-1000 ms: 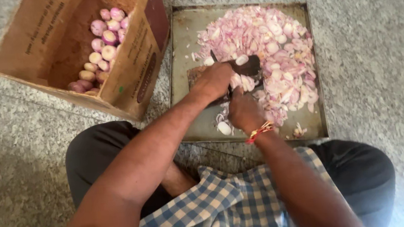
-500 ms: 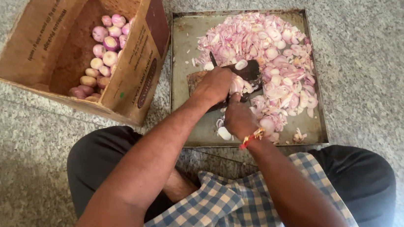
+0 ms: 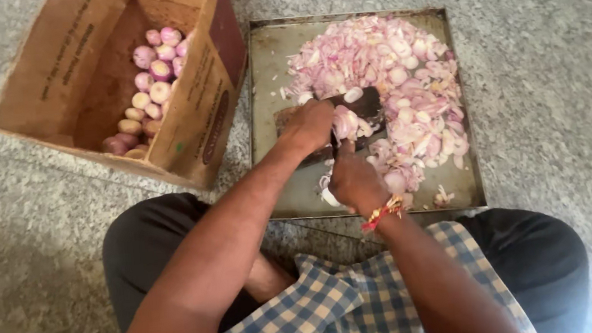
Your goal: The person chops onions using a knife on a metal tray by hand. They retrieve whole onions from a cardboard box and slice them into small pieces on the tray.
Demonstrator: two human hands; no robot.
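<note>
Head view, looking down on a person seated on a speckled stone floor (image 3: 556, 91). At centre frame the left hand (image 3: 312, 123) is curled closed over a peeled onion (image 3: 344, 122), pressing it onto a dark chopping block (image 3: 369, 99) that sits inside a flat metal tray (image 3: 267, 75). Just below it, the right hand (image 3: 354, 179), a red-and-gold thread at its wrist, is closed around something dark that runs up toward the block, probably a knife handle; the blade cannot be made out. Compared with a second ago, the right hand has drawn a little down and back from the block while the left has stayed on the onion, which suggests one cutting stroke finished and the next being set up. A heap of pink onion slices (image 3: 403, 76) fills the upper right of the tray. At upper left, an open cardboard box (image 3: 55, 74) holds whole peeled onions (image 3: 150, 79), so much remains uncut.
</note>
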